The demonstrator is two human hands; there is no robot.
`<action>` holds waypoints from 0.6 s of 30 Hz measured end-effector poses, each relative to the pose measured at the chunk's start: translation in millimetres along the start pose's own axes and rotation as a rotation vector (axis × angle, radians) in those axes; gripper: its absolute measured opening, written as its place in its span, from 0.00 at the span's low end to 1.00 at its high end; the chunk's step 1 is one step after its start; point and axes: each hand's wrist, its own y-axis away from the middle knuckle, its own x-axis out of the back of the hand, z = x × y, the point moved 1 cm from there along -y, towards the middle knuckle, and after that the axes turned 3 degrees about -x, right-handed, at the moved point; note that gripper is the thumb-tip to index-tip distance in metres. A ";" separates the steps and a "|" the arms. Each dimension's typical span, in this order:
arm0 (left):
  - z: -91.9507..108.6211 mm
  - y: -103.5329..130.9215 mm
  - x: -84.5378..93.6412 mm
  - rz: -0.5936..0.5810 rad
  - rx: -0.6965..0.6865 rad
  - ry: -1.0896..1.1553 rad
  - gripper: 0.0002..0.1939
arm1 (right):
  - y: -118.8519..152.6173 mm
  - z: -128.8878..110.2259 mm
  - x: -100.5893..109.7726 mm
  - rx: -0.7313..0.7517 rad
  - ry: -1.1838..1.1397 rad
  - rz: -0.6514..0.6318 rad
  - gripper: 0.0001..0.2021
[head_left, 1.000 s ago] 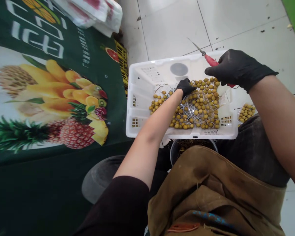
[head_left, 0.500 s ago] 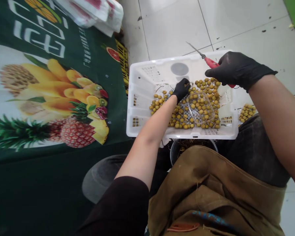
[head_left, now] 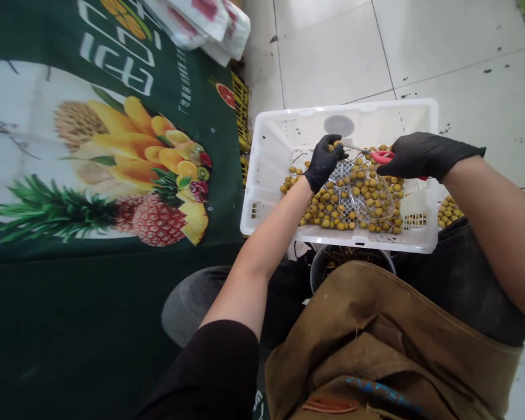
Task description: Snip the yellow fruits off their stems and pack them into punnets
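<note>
My left hand (head_left: pixel 324 161), in a black glove, pinches a small round yellow-brown fruit (head_left: pixel 338 144) above the white crate (head_left: pixel 303 234). In my black-gloved right hand (head_left: pixel 415 156) are red-handled scissors (head_left: pixel 382 156), their thin blades pointing left and reaching the fruit at my left fingertips. Whether the blades are closed is too small to tell. Loose fruits (head_left: pixel 328 213) cover much of the crate's mesh bottom. Among them, on the right side, lies a clear plastic container (head_left: pixel 373 195) with fruits in or under it.
A bucket (head_left: pixel 317 274) of stems stands below the crate by my knees. More fruits (head_left: pixel 448 213) sit right of the crate. At left hangs a green printed banner (head_left: pixel 219 169), with white bags (head_left: pixel 201 26) on top and yellow crates (head_left: pixel 240 111) behind.
My left hand has lifted a fruit from the crate bottom. The scissors in my right hand have come down and left to it. The whole view has shifted slightly.
</note>
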 end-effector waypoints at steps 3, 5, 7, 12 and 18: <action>6.8 8.8 3.5 -0.049 -0.001 0.172 0.08 | 2.0 -2.9 -5.7 0.031 0.087 0.108 0.28; 13.1 12.6 8.8 -0.064 0.021 0.200 0.10 | 7.2 -5.0 -6.6 0.046 0.135 0.164 0.28; 20.0 15.9 14.5 -0.071 0.063 0.173 0.10 | 13.5 -7.3 -5.9 0.060 0.155 0.206 0.27; 36.2 26.0 21.4 -0.139 0.146 0.075 0.16 | 25.5 -17.9 -3.4 0.064 0.214 0.275 0.24; 47.7 34.1 26.0 -0.218 0.157 -0.010 0.20 | 28.8 -28.0 -3.5 0.069 0.284 0.245 0.24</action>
